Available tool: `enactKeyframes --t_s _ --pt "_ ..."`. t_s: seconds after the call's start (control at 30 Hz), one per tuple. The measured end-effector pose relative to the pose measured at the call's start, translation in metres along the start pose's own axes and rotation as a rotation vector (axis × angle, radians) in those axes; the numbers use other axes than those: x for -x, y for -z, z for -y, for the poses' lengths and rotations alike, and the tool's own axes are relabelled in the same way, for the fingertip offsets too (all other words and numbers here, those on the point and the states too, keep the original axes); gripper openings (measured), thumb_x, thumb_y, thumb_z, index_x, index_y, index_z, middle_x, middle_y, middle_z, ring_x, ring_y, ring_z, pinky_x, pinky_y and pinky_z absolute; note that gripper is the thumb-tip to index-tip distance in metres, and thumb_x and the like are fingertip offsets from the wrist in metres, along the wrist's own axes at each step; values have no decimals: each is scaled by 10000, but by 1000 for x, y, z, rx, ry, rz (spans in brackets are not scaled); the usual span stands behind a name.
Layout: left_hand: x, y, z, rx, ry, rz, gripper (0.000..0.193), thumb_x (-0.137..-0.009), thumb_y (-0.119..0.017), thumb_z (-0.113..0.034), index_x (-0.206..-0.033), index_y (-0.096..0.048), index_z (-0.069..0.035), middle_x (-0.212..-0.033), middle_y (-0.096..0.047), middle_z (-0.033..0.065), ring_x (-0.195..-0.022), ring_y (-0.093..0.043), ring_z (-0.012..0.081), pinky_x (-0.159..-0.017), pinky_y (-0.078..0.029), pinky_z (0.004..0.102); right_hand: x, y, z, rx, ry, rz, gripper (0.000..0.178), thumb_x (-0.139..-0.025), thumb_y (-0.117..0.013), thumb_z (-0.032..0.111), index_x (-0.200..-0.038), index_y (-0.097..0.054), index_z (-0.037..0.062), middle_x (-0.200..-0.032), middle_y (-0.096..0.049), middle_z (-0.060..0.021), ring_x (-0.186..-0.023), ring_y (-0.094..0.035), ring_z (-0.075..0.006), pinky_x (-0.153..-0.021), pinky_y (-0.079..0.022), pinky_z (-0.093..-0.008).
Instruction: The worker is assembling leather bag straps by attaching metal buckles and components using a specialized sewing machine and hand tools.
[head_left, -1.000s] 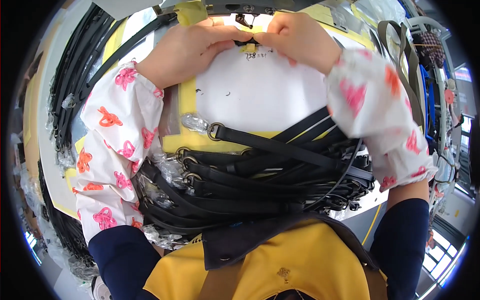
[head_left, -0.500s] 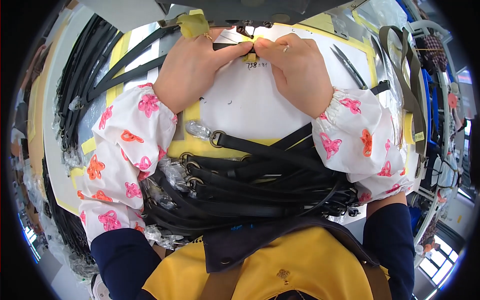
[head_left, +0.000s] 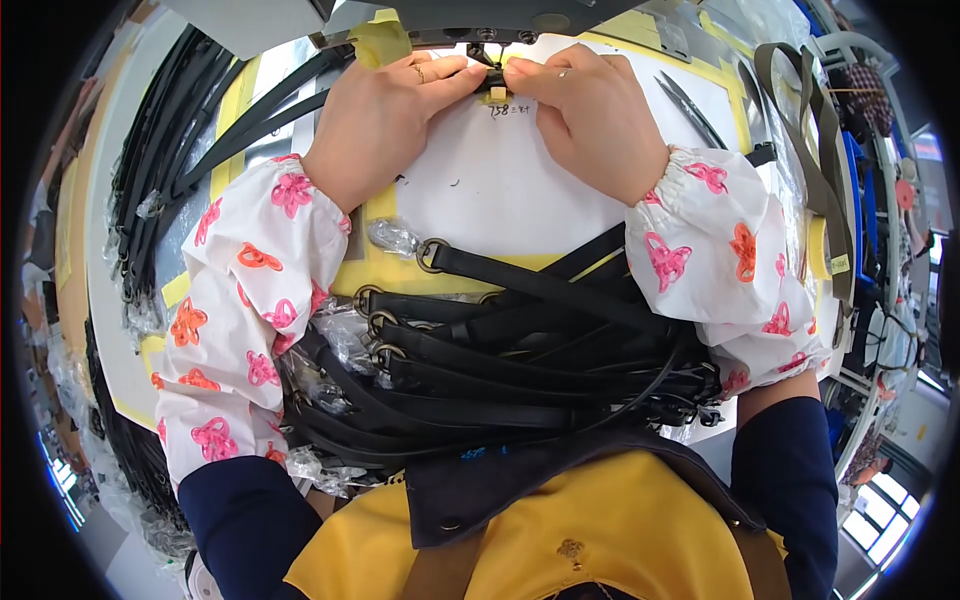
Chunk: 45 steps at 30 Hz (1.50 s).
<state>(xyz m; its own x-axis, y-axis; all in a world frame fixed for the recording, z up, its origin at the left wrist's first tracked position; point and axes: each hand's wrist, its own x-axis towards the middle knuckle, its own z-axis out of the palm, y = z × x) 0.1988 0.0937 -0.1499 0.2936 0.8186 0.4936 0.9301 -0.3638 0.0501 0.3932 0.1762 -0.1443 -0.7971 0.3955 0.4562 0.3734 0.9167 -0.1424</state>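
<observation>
At the far end of the white work surface, my left hand point(head_left: 375, 120) presses its thumb and forefinger on a black strap point(head_left: 495, 80) beneath the sewing machine's needle area point(head_left: 490, 55). From the other side, my right hand point(head_left: 595, 120) pinches the same strap with closed fingers. Most of the strap is hidden behind my fingers and the machine head point(head_left: 440, 25). A small yellowish block point(head_left: 497, 95) sits just in front of the strap. Both forearms wear white sleeve covers with pink and orange flowers.
A pile of black straps with metal rings point(head_left: 500, 350) lies between my forearms, and more black straps point(head_left: 165, 130) hang at the left. Black tweezers point(head_left: 692, 110) rest right of my right hand. A dark olive band point(head_left: 825, 150) loops at the right edge.
The view has shifted slightly. My left fingers have straightened and extended toward the needle area, showing the ringed finger. My right hand keeps its pinch beside the needle.
</observation>
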Motion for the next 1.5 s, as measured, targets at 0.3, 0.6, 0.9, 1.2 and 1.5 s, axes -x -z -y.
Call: enactKeyframes --t_s 0.3,0.6,0.9,1.2,1.5 --pt "-1 1 1 -47 -46 -39 286 -733 -556 -54 -998 -654 -99 -898 -662 23 -831 -631 168 -642 -499 285 0 2 0 -8 10 11 321 -687 -552 -7 -976 -661 79 -726 -621 -44 -768 -567 -210 -639 -406 -337" --pt "-2 3 5 -67 -39 44 365 -735 -543 -10 -1067 -634 -130 -1026 -646 26 -925 -622 199 -623 -531 283 -3 0 -6 -21 31 -9 337 -668 -550 -22 -969 -669 68 -733 -620 -66 -748 -570 -223 -609 -429 -347" --pt "-2 0 6 -65 -66 6 363 -746 -540 -14 -1073 -633 -143 -1023 -645 50 -933 -622 211 -616 -534 300 -4 9 -5 -3 -9 104 365 -670 -525 -19 -990 -672 80 -802 -637 -54 -835 -568 -201 -729 -374 -319" --pt "-2 1 5 -101 -22 66 377 -742 -532 -6 -1080 -627 -145 -1027 -644 54 -941 -620 213 -640 -534 304 -5 7 -6 10 -34 140 394 -651 -518 -19 -1004 -664 77 -915 -659 -49 -881 -562 -207 -737 -384 -328" --pt "-1 1 4 -110 -67 -18 289 -743 -550 -56 -1013 -646 -97 -967 -657 32 -922 -619 171 -723 -499 285 -6 10 -4 -4 -15 144 395 -638 -517 -24 -994 -663 68 -888 -654 -48 -862 -564 -214 -722 -390 -330"
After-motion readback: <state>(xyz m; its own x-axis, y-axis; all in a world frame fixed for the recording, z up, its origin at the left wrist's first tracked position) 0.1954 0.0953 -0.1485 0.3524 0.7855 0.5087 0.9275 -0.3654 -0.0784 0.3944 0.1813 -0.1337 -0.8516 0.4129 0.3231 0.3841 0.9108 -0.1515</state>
